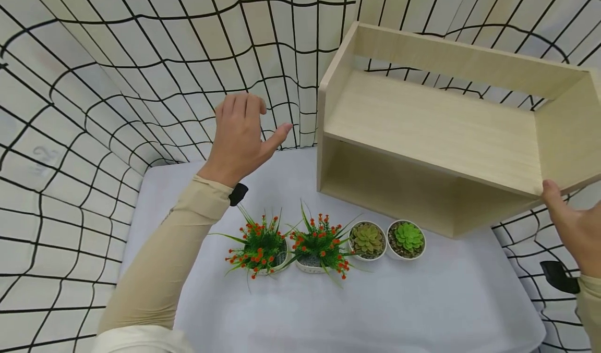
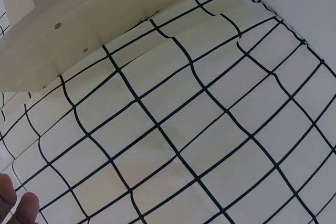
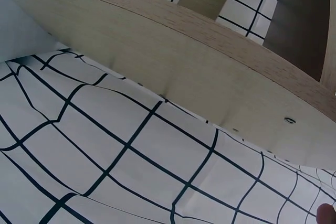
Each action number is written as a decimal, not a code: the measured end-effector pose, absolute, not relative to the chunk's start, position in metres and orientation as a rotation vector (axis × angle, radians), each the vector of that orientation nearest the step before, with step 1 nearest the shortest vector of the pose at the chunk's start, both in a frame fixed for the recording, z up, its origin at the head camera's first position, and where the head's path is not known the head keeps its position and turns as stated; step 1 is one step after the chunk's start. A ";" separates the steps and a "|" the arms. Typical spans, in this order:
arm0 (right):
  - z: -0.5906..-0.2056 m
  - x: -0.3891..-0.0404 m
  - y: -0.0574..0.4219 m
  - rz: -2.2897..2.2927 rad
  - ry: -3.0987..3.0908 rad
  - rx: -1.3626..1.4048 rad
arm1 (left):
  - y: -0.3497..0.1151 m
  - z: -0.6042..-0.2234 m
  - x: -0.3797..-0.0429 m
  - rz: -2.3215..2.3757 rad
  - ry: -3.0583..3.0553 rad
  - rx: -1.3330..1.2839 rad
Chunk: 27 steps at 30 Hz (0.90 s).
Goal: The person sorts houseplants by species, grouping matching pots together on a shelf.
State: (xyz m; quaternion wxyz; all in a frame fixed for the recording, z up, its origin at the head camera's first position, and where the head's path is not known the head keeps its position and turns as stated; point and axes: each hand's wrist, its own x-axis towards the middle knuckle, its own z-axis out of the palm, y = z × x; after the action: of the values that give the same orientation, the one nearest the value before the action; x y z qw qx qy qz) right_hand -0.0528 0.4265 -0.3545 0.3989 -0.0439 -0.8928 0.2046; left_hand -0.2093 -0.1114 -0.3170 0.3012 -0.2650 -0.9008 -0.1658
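A pale two-tier wooden shelf [image 1: 432, 118] stands at the back right of the white-covered table. My left hand [image 1: 241, 139] is raised to the left of the shelf, apart from it, with nothing in its loosely bent fingers. In the left wrist view, fingertips [image 2: 21, 205] show low in the corner, clear of the shelf's side panel [image 2: 105, 19]. At the shelf's right front corner is my right hand [image 1: 579, 228], its thumb overlapping the edge; contact is unclear. The right wrist view shows one fingertip [image 3: 326, 214] apart from the side panel [image 3: 173, 61].
Two pots of red-flowered grass, one left [image 1: 260, 246] and one right [image 1: 319, 241], stand in a row with a dull green succulent [image 1: 368, 240] and a bright green succulent [image 1: 406, 238] before the shelf. Black netting [image 1: 188, 56] over pale walls surrounds the table [image 1: 328, 311].
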 end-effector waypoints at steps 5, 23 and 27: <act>-0.362 -0.052 0.428 0.512 -2.318 -0.104 | -0.092 -0.318 -0.220 -0.443 -2.416 -0.714; -0.363 -0.052 0.425 0.336 -2.400 -0.185 | -0.027 -0.326 -0.235 -0.241 -2.438 -0.731; -0.362 -0.053 0.426 0.293 -2.400 -0.169 | -0.022 -0.330 -0.238 -0.182 -2.433 -0.711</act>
State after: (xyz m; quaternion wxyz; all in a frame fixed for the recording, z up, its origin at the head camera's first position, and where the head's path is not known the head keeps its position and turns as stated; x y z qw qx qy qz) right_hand -0.0532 0.4256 -0.3615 0.3511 -0.0651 -0.9272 0.1134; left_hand -0.2380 -0.0224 -0.3304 0.2956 -0.2671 -0.9147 -0.0686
